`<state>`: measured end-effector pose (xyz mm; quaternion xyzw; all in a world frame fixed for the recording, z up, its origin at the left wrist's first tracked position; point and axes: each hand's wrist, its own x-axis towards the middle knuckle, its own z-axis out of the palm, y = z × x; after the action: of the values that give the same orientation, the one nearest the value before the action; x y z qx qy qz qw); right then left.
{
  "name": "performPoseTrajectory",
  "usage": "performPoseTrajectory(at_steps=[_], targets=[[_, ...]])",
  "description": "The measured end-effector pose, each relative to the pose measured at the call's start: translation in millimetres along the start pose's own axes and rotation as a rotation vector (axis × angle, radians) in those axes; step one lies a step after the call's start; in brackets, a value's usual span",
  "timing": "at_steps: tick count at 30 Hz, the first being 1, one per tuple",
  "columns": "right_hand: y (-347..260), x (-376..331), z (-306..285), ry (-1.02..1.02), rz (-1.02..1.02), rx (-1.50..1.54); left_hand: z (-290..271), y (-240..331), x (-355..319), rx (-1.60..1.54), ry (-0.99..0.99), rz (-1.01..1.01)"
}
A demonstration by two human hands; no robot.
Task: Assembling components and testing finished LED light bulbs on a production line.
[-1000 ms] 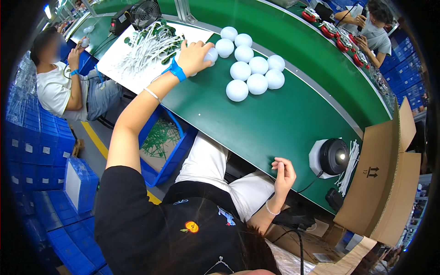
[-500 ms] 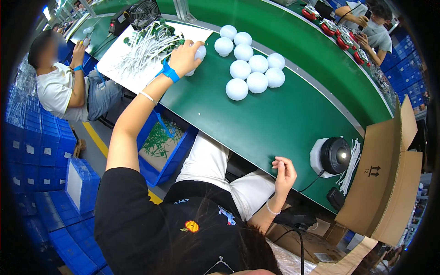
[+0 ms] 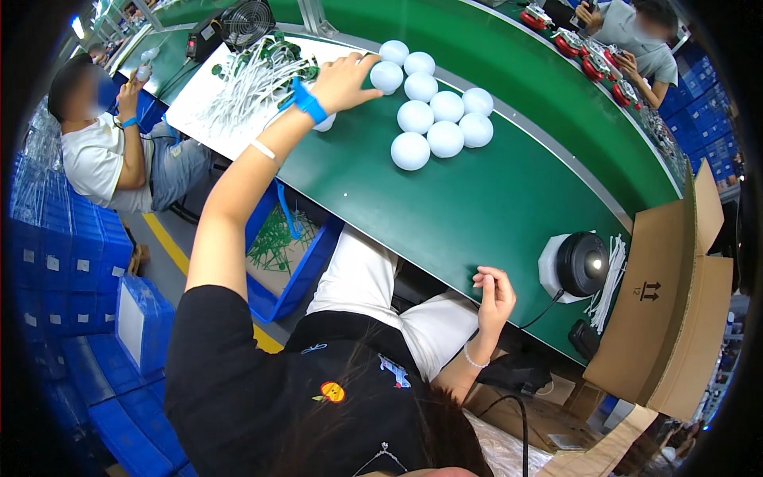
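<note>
My left hand [image 3: 343, 84] reaches over the green bench with fingers and thumb spread, at the left side of a white ball [image 3: 387, 78] in a group of several. I cannot tell whether the fingertips touch it. Under my left wrist, part of another white ball [image 3: 325, 123] shows; anything beneath the palm is hidden. Left of this hand lies a pile of white wires with green discs [image 3: 250, 83] on a white sheet. My right hand [image 3: 496, 297] hovers at the bench's near edge, loosely curled with thumb and fingers apart, and nothing visible in it.
At the right are a round black device [image 3: 581, 264] on a white base, a bundle of white strips [image 3: 610, 278] and a cardboard box [image 3: 664, 310]. A blue bin [image 3: 298, 278] stands below the bench. A fan [image 3: 248, 24] sits at the far left; co-workers sit left and far right.
My left hand has moved right, from over a white ball near the sheet to the edge of the ball group, its fingers spreading. My right hand has barely moved.
</note>
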<state>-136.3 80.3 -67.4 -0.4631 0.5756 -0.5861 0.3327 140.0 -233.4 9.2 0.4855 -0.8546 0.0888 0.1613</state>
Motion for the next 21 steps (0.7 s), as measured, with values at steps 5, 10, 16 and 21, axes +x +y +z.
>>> performPoseTrajectory(at_steps=[5, 10, 16, 21], targets=[[1, 0, 0, 0.008, 0.008, 0.043, 21, 2, 38, -0.032, -0.211, 0.129], [2, 0, 0, -0.005, 0.014, 0.028, 27, -16, 52, 0.115, -0.308, 0.023], [2, -1, -1, 0.005, 0.017, 0.009, 19, -39, 53, 0.073, -0.4, -0.098], [1, 0, 0, 0.002, 0.002, 0.01, 31, -59, 57, -0.045, -0.381, -0.161]])
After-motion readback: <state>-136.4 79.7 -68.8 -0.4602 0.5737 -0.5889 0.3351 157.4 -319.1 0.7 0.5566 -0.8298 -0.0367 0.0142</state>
